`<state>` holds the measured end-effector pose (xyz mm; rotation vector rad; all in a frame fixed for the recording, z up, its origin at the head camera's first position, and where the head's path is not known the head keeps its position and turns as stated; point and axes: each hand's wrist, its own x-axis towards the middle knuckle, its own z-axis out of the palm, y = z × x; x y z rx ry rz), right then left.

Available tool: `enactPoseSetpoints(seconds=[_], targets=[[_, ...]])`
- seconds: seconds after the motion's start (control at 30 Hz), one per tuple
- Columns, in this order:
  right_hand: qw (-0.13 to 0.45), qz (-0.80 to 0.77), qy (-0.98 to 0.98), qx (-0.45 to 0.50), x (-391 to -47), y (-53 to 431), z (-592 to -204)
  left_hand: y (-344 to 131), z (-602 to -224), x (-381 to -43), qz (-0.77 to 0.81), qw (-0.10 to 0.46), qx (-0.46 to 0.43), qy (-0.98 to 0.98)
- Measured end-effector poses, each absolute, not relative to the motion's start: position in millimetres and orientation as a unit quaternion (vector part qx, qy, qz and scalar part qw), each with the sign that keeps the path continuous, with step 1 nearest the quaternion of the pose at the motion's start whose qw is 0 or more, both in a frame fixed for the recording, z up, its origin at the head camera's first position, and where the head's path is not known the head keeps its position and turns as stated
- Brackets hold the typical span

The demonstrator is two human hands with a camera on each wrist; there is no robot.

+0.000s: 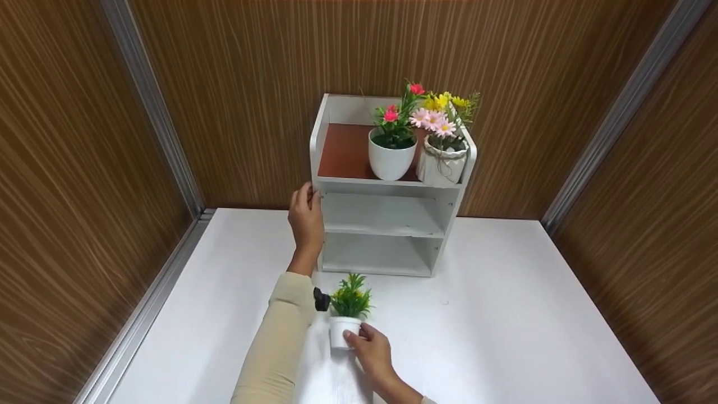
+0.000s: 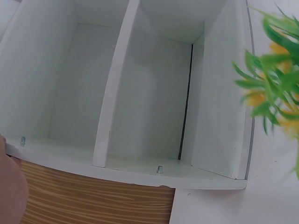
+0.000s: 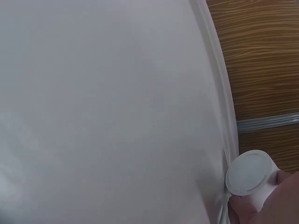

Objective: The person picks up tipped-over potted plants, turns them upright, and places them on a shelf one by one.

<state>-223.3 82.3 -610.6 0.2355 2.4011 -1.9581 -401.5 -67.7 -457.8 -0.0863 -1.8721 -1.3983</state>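
Note:
My left hand (image 1: 305, 219) is at the left side panel of a small white shelf unit (image 1: 384, 216), gripping the panel's front edge, with the fingers partly hidden. In the left wrist view that hand (image 2: 11, 186) shows only at the lower left, against the panel. My right hand (image 1: 373, 350) pinches the white pot of a small artificial plant (image 1: 345, 325) with green leaves and yellow blooms, held upright in front of the shelf. The right wrist view shows the pot's round base (image 3: 250, 172) with the right hand (image 3: 268, 205) around its side.
On the shelf's brown top stand a white pot with red flowers (image 1: 392, 157) and a cream pot with pink and yellow flowers (image 1: 443, 165). The shelf stands on a white table (image 1: 499, 314) near the wood-patterned back wall (image 1: 235, 101). Similar walls flank both sides.

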Motion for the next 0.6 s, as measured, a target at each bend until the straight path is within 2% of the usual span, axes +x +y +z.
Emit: enactPoseSetpoints(seconds=[0.37, 0.6], targets=[[0.006, -0.639, 0.763, 0.094, -229.6, 93.0, -610.8, -65.1, -460.2, -403.1, -0.530, 0.399, -0.041, -0.747], [-0.024, -0.608, 0.791, 0.062, -237.0, 90.4, -612.0, -67.4, -460.4, -402.5, -0.532, 0.402, -0.034, -0.744]])
